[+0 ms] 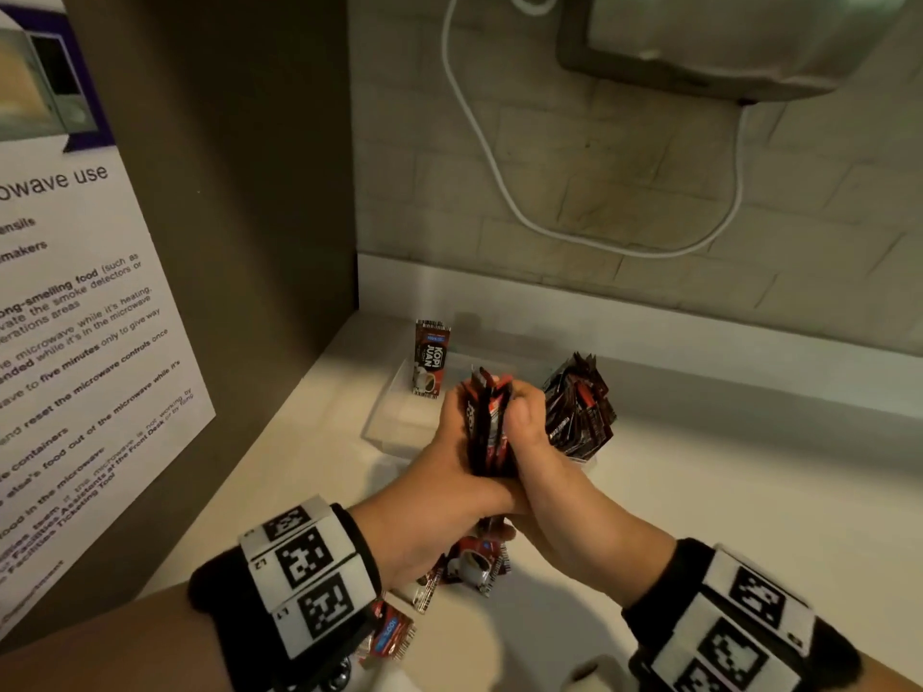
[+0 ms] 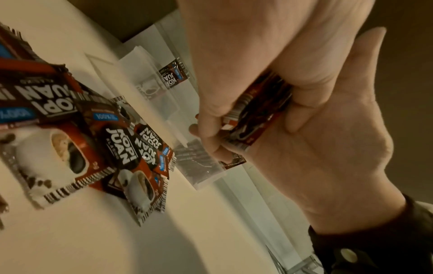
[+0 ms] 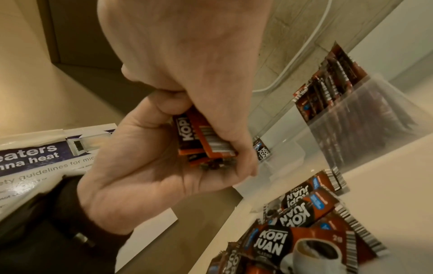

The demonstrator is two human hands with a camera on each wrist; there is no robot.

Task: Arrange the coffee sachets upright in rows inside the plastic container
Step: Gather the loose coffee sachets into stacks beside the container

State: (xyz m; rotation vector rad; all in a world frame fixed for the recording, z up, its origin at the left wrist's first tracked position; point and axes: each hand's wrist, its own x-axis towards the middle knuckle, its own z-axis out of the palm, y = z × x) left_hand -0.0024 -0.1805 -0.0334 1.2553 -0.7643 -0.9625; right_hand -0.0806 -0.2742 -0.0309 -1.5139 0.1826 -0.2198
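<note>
Above the plastic container (image 1: 399,432), my left hand (image 1: 439,472) and right hand (image 1: 544,467) clamp a sachet bundle (image 1: 487,427) between them, squaring it to stand upright

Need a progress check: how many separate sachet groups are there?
4: lone sachet upright at container's left, packed row at its right, bundle in left hand and right hand, loose pile on counter; some maybe hidden.

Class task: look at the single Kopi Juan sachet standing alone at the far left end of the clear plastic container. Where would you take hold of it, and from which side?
Pinch the top edge of the lone upright red-and-black Kopi Juan coffee sachet, coming from above. It stands on end, and its upper part rises clear of the wall of the clear plastic container, while that wall surrounds its base. A thumb-and-finger grip across its flat faces probably suits its thin shape.
</note>
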